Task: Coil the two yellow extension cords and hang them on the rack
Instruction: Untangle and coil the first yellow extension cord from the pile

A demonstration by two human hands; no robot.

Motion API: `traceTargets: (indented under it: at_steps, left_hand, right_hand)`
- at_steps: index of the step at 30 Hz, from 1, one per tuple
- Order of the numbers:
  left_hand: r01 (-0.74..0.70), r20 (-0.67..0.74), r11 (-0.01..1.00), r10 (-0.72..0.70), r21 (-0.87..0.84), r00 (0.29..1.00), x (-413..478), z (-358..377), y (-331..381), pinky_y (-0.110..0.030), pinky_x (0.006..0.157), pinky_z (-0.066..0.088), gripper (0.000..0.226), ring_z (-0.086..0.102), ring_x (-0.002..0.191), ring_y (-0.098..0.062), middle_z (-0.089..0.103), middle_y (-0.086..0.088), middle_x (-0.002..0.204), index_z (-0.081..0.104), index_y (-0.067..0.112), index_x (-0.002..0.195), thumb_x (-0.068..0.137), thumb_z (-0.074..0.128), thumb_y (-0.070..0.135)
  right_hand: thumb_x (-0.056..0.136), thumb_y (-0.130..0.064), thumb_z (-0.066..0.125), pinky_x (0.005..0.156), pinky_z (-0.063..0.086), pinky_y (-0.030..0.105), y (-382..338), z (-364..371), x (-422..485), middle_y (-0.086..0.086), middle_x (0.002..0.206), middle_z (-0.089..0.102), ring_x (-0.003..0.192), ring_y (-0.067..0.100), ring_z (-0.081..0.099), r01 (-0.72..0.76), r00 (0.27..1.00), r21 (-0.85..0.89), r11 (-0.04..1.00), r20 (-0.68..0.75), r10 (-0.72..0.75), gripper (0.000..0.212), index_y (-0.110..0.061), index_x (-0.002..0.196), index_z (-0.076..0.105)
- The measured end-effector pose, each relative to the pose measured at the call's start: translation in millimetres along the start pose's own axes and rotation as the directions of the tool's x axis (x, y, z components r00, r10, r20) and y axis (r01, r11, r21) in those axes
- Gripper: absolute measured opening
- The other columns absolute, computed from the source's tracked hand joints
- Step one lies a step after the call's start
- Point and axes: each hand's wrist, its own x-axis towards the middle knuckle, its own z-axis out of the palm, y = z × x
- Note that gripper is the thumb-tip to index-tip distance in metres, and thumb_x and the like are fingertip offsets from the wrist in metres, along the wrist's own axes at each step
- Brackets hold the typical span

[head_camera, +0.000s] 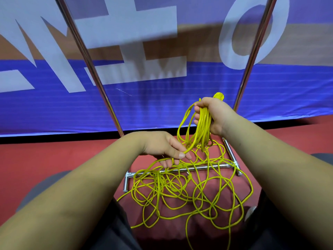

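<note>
- A loose strand of thin yellow extension cord is being pinched between thumb and fingers of the left hand (167,148), just left of the coil, seemingly to feed the next loop.
- The gathered yellow coil (203,127) is being clamped in the fisted right hand (214,116), so finished loops are kept together.
- Below the coil, the tangled remainder (189,192) is being left lying across the chrome tubular rack base (182,170).

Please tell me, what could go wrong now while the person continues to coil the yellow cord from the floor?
1. The loose cord on the floor is a tangle of crossing loops, so pulling with the left hand may tighten a knot.
2. Some strands lie over the rack's base bar and could catch on it.
3. The right hand grips many loops of the coil; more turns could let some slip out.
</note>
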Motion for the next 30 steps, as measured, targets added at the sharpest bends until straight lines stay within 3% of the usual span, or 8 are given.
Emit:
traceTargets:
  at_steps: [7, 11, 15, 19, 22, 24, 27, 30]
  left_hand:
    - [0.089, 0.225, 0.99, -0.112, 0.108, 0.968, 11, 9, -14, -0.033, 0.079, 0.057, 0.024, 0.069, 0.08, -0.018, 0.07, -0.004, 0.095, 0.071, 0.02, 0.125, 0.105, 0.059, 0.025]
    - [0.206, 0.132, 0.961, -0.232, 0.184, 0.964, 23, 3, -35, -0.03, 0.078, 0.054, 0.028, 0.07, 0.078, -0.015, 0.072, -0.002, 0.086, 0.067, 0.011, 0.132, 0.106, 0.057, 0.019]
    - [0.375, 0.043, 0.81, -0.439, 0.45, 0.897, 25, -4, -66, -0.03, 0.082, 0.044, 0.026, 0.061, 0.079, -0.015, 0.068, 0.008, 0.069, 0.07, 0.008, 0.122, 0.1, 0.057, 0.006]
    - [0.45, 0.001, 0.751, -0.515, 0.483, 0.857, 20, -4, -85, -0.027, 0.081, 0.044, 0.03, 0.056, 0.094, -0.02, 0.066, -0.007, 0.101, 0.066, 0.0, 0.128, 0.1, 0.054, -0.001]
    - [0.458, -0.016, 0.773, -0.503, 0.439, 0.864, 21, -1, -89, -0.021, 0.07, 0.043, 0.021, 0.058, 0.087, -0.018, 0.065, -0.011, 0.105, 0.068, -0.003, 0.112, 0.102, 0.049, -0.003]
    - [0.495, -0.14, 0.784, -0.48, 0.375, 0.866, 22, -5, -83, -0.023, 0.061, 0.046, 0.012, 0.061, 0.069, -0.014, 0.071, -0.007, 0.092, 0.066, 0.006, 0.1, 0.102, 0.055, 0.001]
    - [0.455, -0.419, 0.867, -0.343, 0.203, 0.841, 18, -20, -60, -0.023, 0.045, 0.047, 0.006, 0.062, 0.048, -0.017, 0.073, -0.003, 0.065, 0.066, 0.002, 0.094, 0.099, 0.063, 0.003]
    - [0.38, -0.626, 0.916, -0.221, 0.131, 0.748, 8, -39, -32, -0.022, 0.044, 0.044, 0.014, 0.056, 0.041, -0.016, 0.071, -0.006, 0.061, 0.072, 0.003, 0.08, 0.092, 0.066, 0.008]
  right_hand:
    - [0.106, -0.025, 0.058, 0.047, 0.055, 0.023, 2, 1, 1, -0.005, 0.059, 0.064, 0.044, 0.011, 0.059, 0.006, 1.0, 0.022, 1.0, -0.01, -0.006, 0.019, -0.014, 0.091, 0.061]
    - [0.107, -0.031, 0.054, 0.043, 0.041, 0.019, -3, -1, 4, -0.01, 0.054, 0.046, 0.039, 0.007, 0.04, -0.004, 1.0, 0.05, 0.999, 0.026, 0.003, 0.024, -0.017, 0.088, 0.058]
    - [0.107, -0.034, 0.054, 0.038, 0.032, 0.018, -14, -6, 1, -0.012, 0.052, 0.04, 0.036, 0.004, 0.032, -0.009, 0.998, 0.076, 0.997, 0.06, 0.004, 0.027, -0.016, 0.089, 0.059]
    - [0.106, -0.032, 0.054, 0.035, 0.026, 0.019, -24, -12, -6, -0.012, 0.054, 0.037, 0.035, 0.004, 0.028, -0.002, 0.993, 0.115, 0.993, 0.118, -0.012, 0.026, -0.013, 0.089, 0.061]
    - [0.106, -0.031, 0.055, 0.034, 0.026, 0.02, -28, -16, -10, -0.012, 0.055, 0.037, 0.036, 0.004, 0.028, -0.003, 0.99, 0.156, 0.988, 0.138, -0.019, 0.026, -0.012, 0.09, 0.062]
    - [0.106, -0.031, 0.055, 0.034, 0.025, 0.02, -29, -17, -12, -0.012, 0.055, 0.036, 0.036, 0.004, 0.027, 0.002, 0.987, 0.141, 0.99, 0.156, -0.024, 0.025, -0.012, 0.091, 0.063]
    - [0.105, -0.032, 0.056, 0.035, 0.024, 0.021, -30, -16, -14, -0.011, 0.056, 0.035, 0.036, 0.005, 0.026, 0.022, 0.982, 0.078, 0.997, 0.184, -0.036, 0.026, -0.013, 0.091, 0.065]
    - [0.106, -0.035, 0.056, 0.037, 0.026, 0.022, -30, -14, -14, -0.008, 0.059, 0.035, 0.038, 0.007, 0.026, 0.092, 0.975, -0.049, 0.995, 0.205, -0.081, 0.026, -0.014, 0.095, 0.065]
